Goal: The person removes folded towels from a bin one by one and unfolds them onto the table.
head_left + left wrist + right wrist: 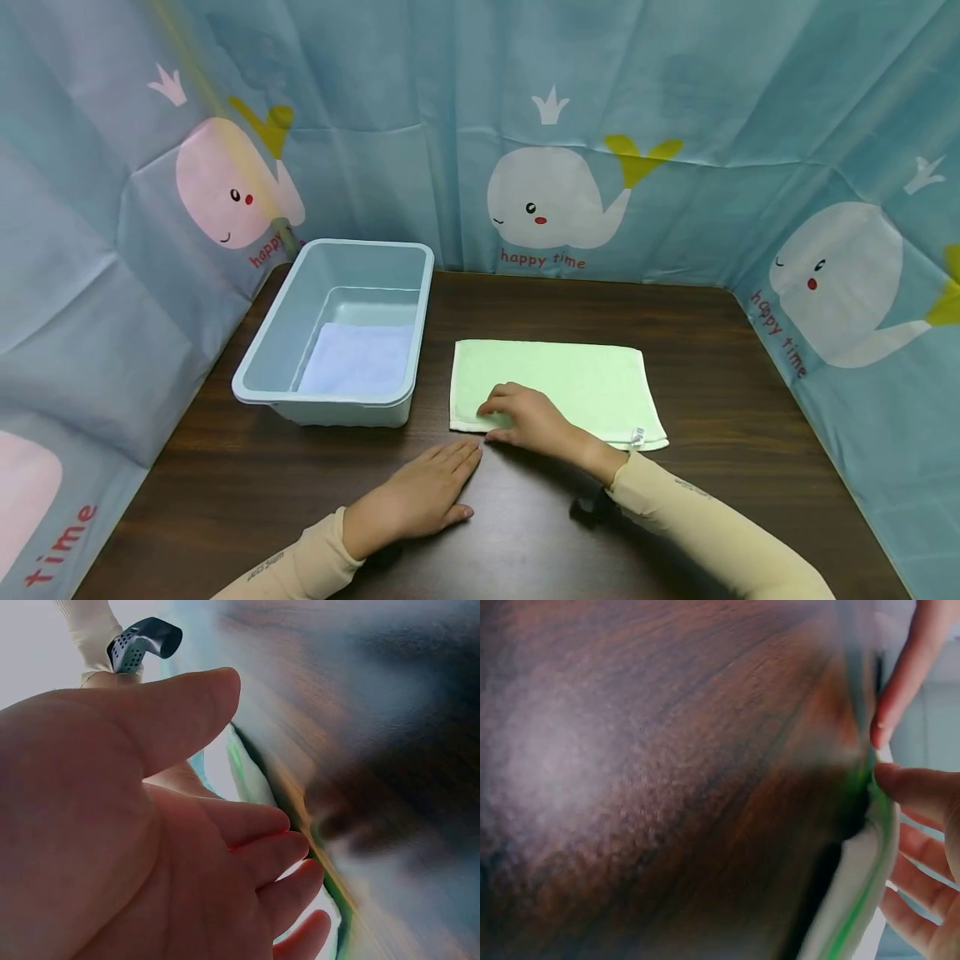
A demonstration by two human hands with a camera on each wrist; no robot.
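One lilac cloth: seemingly done, in tub
Green cloth: remaining, on table
Left hand: straight-fingered
Right hand: loosely bent

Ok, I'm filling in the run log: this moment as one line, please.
right hand: at near edge of green towel; left hand: fingers extended, nearby; green towel: folded, on table; lavender cloth: inside basin
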